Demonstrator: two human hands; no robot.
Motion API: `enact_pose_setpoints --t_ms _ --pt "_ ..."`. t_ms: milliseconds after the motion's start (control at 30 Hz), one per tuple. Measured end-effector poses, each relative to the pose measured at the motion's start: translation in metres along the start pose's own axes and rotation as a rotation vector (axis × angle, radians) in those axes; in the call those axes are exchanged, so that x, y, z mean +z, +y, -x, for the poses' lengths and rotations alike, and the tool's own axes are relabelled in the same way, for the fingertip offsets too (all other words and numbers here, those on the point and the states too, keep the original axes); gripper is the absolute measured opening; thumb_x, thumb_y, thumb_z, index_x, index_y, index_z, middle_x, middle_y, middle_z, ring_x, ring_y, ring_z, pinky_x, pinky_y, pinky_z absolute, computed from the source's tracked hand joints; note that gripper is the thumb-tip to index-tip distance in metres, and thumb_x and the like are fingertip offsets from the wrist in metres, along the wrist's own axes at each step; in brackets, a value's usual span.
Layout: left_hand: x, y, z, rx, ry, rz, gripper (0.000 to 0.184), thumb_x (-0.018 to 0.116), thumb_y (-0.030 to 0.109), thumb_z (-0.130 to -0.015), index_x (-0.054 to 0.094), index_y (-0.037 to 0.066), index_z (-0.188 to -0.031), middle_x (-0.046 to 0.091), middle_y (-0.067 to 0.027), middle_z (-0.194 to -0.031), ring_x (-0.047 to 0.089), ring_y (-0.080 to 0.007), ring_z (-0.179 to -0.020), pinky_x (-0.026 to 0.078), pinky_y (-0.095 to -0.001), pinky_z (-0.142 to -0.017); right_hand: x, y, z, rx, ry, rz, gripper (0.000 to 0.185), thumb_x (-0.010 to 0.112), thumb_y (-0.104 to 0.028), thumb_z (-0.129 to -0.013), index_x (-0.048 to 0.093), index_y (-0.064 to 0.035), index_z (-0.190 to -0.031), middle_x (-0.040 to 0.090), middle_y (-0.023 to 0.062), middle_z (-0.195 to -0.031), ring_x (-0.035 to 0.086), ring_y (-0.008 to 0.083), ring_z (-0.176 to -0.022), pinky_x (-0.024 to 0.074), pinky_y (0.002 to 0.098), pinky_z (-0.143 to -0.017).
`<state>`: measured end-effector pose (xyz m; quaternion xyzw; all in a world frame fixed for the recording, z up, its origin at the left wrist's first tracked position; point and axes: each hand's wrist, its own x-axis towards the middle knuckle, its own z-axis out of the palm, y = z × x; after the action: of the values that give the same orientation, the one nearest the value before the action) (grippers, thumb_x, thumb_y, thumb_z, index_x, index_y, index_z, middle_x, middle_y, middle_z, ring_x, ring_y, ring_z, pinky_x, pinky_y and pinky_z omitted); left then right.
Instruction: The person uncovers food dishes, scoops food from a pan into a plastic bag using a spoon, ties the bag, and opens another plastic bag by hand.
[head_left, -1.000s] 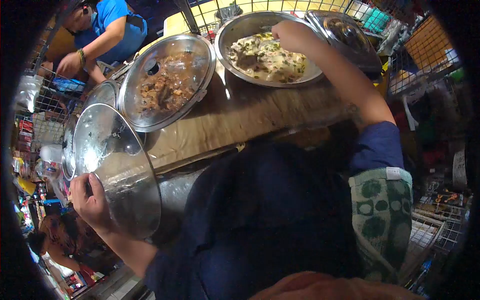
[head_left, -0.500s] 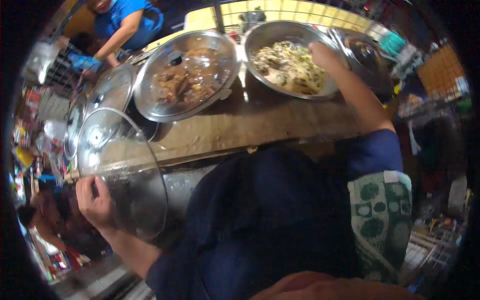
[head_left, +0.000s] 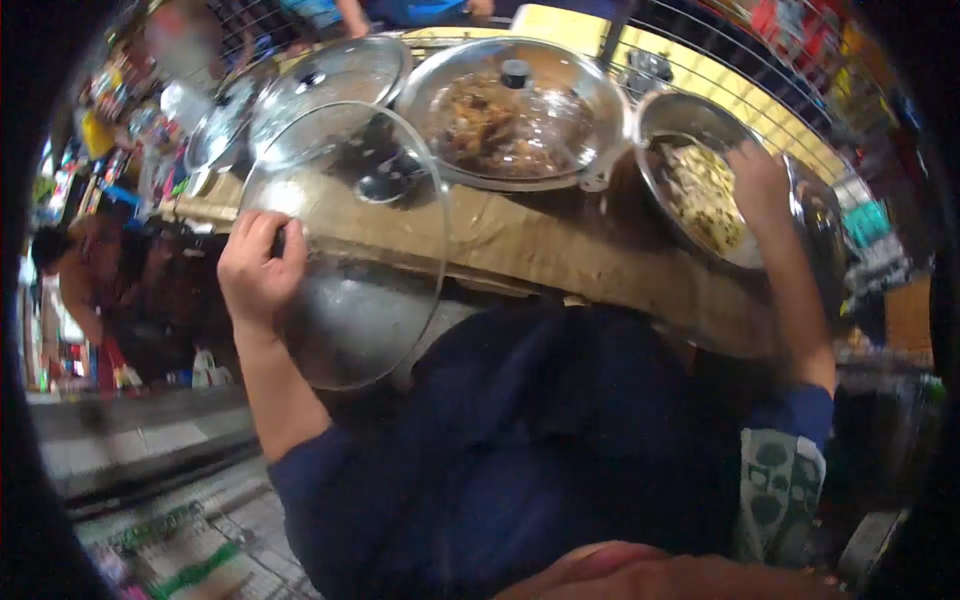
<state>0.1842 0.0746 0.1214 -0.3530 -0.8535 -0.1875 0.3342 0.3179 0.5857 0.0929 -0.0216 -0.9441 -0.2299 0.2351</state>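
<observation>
My left hand is closed around the dark knob of a clear glass lid, which it keeps tilted at the near edge of the counter. At the right, my right hand reaches over an uncovered metal pot. Its fingers are curled together and blurred, so what they hold cannot be made out. Inside that pot lies pale, creamy food with dark green bits. Beside it stands a pot of brown stewed meat under a glass lid with a black knob.
More lidded pots line the counter toward the left. A black ladle-like piece shows through my raised lid. Wire mesh runs behind the pots. Another person's arm is at the top edge.
The view has swung left, so the pots appear farther right. The lid in my left hand has come up and nearer the counter. My right hand stays over the uncovered pot.
</observation>
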Motion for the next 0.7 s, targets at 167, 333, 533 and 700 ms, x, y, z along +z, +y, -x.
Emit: enact_pose_setpoints --t_ms 167,333,533,700 --pt "0.006 -0.007 -0.004 0.100 -0.019 -0.029 0.005 0.057 0.002 -0.073 0.055 -0.001 -0.076 0.055 -0.0149 -0.074 0.053 -0.0309 -0.069 0.044 -0.0344 -0.063 -0.033 0.024 0.011 0.058 -0.114 0.092 0.010 0.046 -0.011 -0.072 0.054 -0.0071 -0.077 0.054 0.0124 -0.076 0.056 0.0332 -0.065 0.0447 0.0416 -0.059" --pt "0.006 0.006 -0.015 0.062 -0.042 0.047 0.006 0.057 0.002 -0.075 0.055 -0.003 -0.079 0.056 -0.0151 -0.077 0.054 -0.0294 -0.070 0.044 -0.0341 -0.066 -0.021 0.005 0.052 0.189 -0.525 0.047 0.007 0.048 -0.009 -0.070 0.054 -0.0062 -0.072 0.053 0.0116 -0.074 0.056 0.0290 -0.069 0.0437 0.0415 -0.060" --pt "0.011 0.028 -0.050 0.177 -0.026 0.098 0.004 0.055 0.000 -0.075 0.055 -0.003 -0.078 0.053 -0.0137 -0.072 0.052 -0.0276 -0.065 0.043 -0.0333 -0.062 -0.010 -0.025 0.070 0.192 -0.209 -0.055 0.006 0.049 -0.008 -0.070 0.054 -0.0057 -0.072 0.051 0.0103 -0.082 0.054 0.0285 -0.079 0.0423 0.0413 -0.063" --pt "0.018 0.048 -0.083 0.213 -0.103 0.212 0.003 0.055 -0.002 -0.075 0.054 -0.003 -0.077 0.050 -0.0114 -0.070 0.049 -0.0226 -0.061 0.041 -0.0290 -0.058 -0.041 -0.044 0.078 0.172 -0.464 -0.324 0.010 0.047 -0.008 -0.072 0.054 -0.0029 -0.078 0.051 0.0128 -0.082 0.054 0.0301 -0.079 0.0431 0.0406 -0.066"
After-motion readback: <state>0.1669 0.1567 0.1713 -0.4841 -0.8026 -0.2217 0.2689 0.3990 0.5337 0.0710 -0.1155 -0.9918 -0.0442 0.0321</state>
